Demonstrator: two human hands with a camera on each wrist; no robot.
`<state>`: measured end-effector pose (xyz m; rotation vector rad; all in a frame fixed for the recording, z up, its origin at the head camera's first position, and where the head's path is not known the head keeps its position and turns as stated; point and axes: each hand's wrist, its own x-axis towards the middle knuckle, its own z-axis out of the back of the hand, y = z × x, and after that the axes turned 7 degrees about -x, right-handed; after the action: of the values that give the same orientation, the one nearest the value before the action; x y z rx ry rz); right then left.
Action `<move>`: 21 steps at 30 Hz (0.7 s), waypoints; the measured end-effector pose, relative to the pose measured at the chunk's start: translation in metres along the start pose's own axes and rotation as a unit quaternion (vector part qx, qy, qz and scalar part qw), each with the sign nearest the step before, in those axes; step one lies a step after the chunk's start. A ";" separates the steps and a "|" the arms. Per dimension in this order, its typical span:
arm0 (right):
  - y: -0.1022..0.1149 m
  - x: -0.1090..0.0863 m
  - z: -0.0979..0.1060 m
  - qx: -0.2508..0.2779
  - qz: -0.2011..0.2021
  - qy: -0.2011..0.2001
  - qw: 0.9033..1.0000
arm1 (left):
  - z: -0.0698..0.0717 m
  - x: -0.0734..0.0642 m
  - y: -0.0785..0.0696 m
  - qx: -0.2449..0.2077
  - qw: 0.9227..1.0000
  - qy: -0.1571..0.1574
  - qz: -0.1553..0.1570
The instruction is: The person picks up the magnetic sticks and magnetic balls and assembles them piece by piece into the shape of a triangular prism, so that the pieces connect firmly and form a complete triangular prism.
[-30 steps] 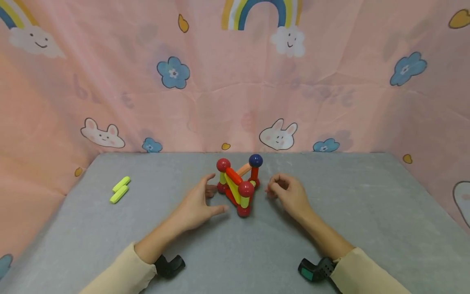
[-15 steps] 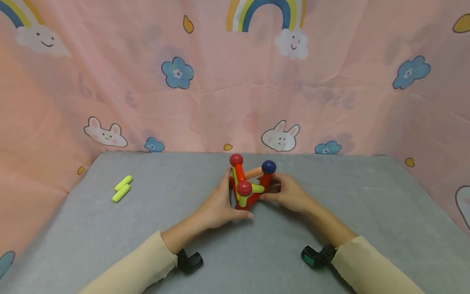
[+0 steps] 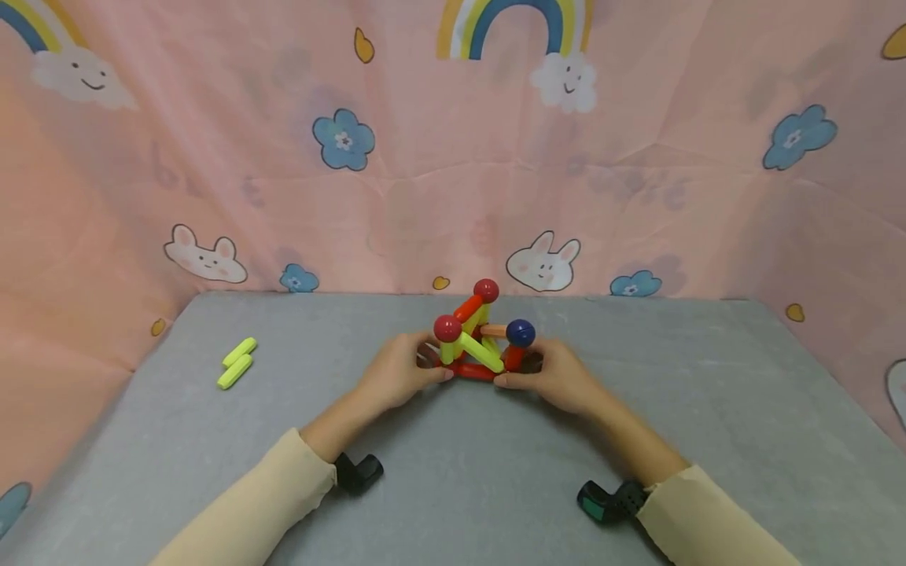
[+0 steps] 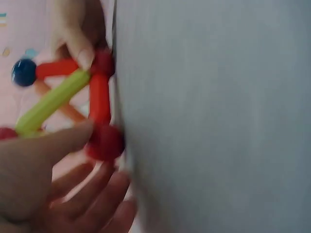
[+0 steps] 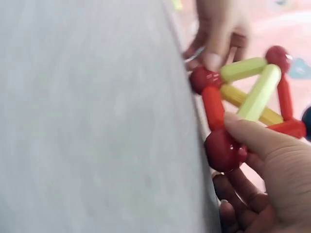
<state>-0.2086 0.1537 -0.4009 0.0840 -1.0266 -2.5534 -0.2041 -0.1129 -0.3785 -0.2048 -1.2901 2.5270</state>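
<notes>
A frame of magnetic sticks and balls stands on the grey table, with a yellow-green diagonal stick [image 3: 481, 352] facing the front. Its top balls are two red ones, such as the rear red ball [image 3: 486, 290], and a dark blue ball [image 3: 521, 333]. My left hand [image 3: 396, 369] pinches the lower left red ball [image 4: 104, 142] between thumb and fingers. On the other side, my right hand [image 3: 562, 377] grips the lower right red ball [image 5: 225, 150], thumb in front. A red stick [image 4: 100, 99] joins these two balls. Part of the base is hidden behind the hands.
Two loose yellow-green sticks [image 3: 235, 371] lie side by side on the left of the grey table [image 3: 467, 487]. Behind the table hangs a pink patterned cloth [image 3: 453, 196]. Black devices, one being [image 3: 612, 501], are strapped at both wrists.
Both hands were apart from the frame and now hold it. The frame has turned clockwise as seen from above: the blue ball came forward and the front red ball went left.
</notes>
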 end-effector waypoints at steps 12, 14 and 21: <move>-0.011 -0.003 -0.012 0.017 0.039 -0.045 0.998 | 0.145 -0.050 0.032 0.183 0.978 -0.053 0.084; -0.012 -0.004 -0.012 0.012 0.036 -0.050 0.998 | 0.163 -0.057 0.040 0.198 0.973 -0.065 0.101; -0.012 -0.004 -0.013 0.007 0.033 -0.049 0.998 | 0.194 -0.074 0.058 0.214 0.965 -0.058 0.142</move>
<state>-0.2064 0.1546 -0.4193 -0.0705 -1.0664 -2.5120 -0.1954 -0.3179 -0.3116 -0.1572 -0.7593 3.0299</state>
